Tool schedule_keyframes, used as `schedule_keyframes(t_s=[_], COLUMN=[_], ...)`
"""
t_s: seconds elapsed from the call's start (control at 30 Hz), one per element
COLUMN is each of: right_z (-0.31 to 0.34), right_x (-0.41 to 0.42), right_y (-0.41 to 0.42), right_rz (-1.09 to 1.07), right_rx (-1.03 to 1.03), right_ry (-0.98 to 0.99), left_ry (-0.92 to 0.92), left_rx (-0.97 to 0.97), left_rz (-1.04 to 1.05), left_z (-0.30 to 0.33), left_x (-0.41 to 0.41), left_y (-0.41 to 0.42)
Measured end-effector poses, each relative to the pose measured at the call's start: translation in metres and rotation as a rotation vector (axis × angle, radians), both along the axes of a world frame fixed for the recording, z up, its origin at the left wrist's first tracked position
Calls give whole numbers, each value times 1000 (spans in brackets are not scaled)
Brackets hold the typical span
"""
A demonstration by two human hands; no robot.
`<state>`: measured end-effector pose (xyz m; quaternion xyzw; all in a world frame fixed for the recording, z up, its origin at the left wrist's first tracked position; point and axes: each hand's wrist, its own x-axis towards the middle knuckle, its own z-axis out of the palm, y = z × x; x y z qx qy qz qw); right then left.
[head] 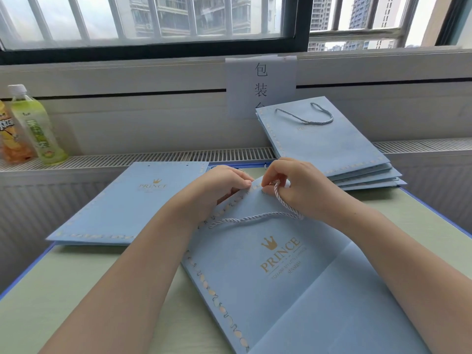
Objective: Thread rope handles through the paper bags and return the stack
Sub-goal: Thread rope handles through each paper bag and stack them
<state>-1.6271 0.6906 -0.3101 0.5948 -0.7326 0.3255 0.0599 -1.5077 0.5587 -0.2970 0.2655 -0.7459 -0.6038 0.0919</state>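
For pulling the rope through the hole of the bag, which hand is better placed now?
The right hand, probably. Its fingers already pinch the rope handle at the top edge of the bag. The left hand grips that edge beside it, steadying the paper.

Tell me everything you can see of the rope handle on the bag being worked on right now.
The rope handle is a pale grey-blue twisted cord, thin and limp. It lies in a loose curve across the upper face of the light blue paper bag, then rises to the bag's top edge, where the right hand pinches it. The left hand grips that edge beside it. Its ends are hidden.
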Motion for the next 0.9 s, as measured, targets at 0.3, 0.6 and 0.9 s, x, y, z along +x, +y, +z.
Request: schedule_keyframes(t_s=[0.3, 0.6, 0.9], right_z=[2, 4, 4], right_x=[1, 2, 0], right_y=[1, 4, 4], right_rz=[15, 22, 89], right_rx=[28, 70, 2], right_ry=[-41, -138, -343], left_ry=[-56, -22, -59], left_rx=[275, 194, 170], left_rz=[-213, -157, -77], left_z=[3, -1, -5], left_x=[9, 6, 2], left_y=[-4, -6, -5])
